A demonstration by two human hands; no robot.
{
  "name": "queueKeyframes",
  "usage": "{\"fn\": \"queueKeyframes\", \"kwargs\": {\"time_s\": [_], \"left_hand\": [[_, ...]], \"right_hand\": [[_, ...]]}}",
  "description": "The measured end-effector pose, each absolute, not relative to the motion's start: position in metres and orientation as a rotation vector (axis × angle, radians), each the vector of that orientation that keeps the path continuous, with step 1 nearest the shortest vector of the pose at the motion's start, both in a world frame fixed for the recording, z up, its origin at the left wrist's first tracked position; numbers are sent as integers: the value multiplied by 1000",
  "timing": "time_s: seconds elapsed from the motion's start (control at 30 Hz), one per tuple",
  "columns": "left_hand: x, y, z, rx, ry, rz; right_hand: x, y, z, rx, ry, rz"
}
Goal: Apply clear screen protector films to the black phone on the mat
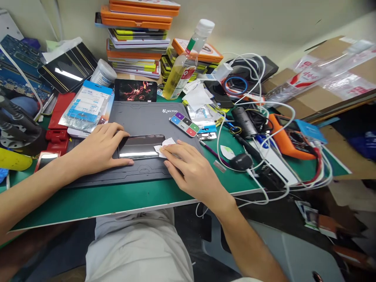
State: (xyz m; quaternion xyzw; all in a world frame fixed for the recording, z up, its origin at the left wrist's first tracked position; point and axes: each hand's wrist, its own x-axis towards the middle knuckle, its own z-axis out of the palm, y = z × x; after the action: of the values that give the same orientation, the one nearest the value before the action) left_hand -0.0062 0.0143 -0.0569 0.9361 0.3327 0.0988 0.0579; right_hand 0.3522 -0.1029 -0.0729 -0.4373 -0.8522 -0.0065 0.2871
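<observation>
Pale trousers (138, 250) are seen nearest the camera, below the desk's near edge. By the left hand (107, 145), thumb and index finger set apart along the near and far edges, a dark, glossy smartphone (141, 147) is braced flat on the grey work mat (152, 113). At its right end a crumpled white tissue (164, 148) is pinched at the fingertips of the right hand (189, 164); whether the right thumb presses on it cannot be told. Should grit be trapped under the tissue, the glass could be scratched; should the left hold be loosened under a sideways push, the phone could be slid right, towards the colour-blocked device (185, 123) on the mat. Farther off, the capped bottle of yellow liquid (179, 78) could be toppled by a careless reach. The phone's left end is partly covered by the left hand, its right end by the tissue, and any smudges are masked by a bright reflection. Behind, the box stack (135, 19) is cut off at the top; at far right, the multimeter's display (286, 122) cannot be read.
</observation>
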Motion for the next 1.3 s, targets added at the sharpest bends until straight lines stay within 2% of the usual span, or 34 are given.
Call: {"fn": "queueKeyframes", "kwargs": {"time_s": [0.5,0.83,1.17,1.3], "left_hand": [[-7,17,-53,2839,971,335],[-5,16,-55,2831,983,317],[-9,17,-53,2912,917,359],[-13,21,-57,2901,903,408]], "right_hand": [[311,-96,-60,-1003,-2378,-8],[350,-107,-64,-1061,-2267,-18],[293,-98,-61,-919,-2329,-42],[290,-93,-60,-951,-2380,57]]}}
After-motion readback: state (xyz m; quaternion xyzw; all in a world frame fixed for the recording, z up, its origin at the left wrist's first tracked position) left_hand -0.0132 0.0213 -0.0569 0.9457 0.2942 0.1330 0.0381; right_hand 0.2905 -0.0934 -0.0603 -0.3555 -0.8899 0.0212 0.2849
